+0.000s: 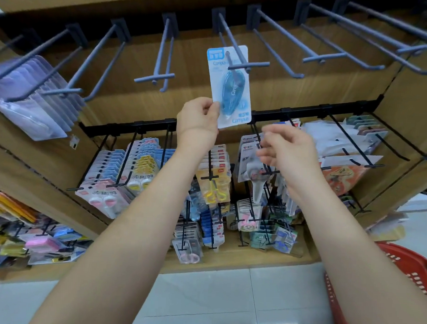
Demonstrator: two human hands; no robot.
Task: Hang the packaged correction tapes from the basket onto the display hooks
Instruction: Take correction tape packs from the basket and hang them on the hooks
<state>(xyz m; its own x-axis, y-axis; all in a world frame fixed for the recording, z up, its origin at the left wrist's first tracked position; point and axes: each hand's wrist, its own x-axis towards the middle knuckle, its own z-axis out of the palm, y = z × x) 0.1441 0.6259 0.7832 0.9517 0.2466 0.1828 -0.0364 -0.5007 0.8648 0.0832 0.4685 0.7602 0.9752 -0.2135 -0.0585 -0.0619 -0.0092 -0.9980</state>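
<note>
A packaged blue correction tape (231, 89) on a light-blue card is threaded on a grey display hook (233, 44) in the upper row, near the hook's tip. My left hand (199, 120) pinches the card's lower left corner. My right hand (285, 149) hovers just below and to the right of the package, fingers loosely spread and blurred, holding nothing. The red basket (398, 265) stands on the floor at the lower right; its contents are out of sight.
Bare grey hooks (318, 41) line the upper row on both sides. At far left, one hook carries clear-packed goods (34, 97). Below, black hooks hold scissors (215, 186), glue tapes (113, 182) and other stationery. White floor tiles (201, 296) lie beneath.
</note>
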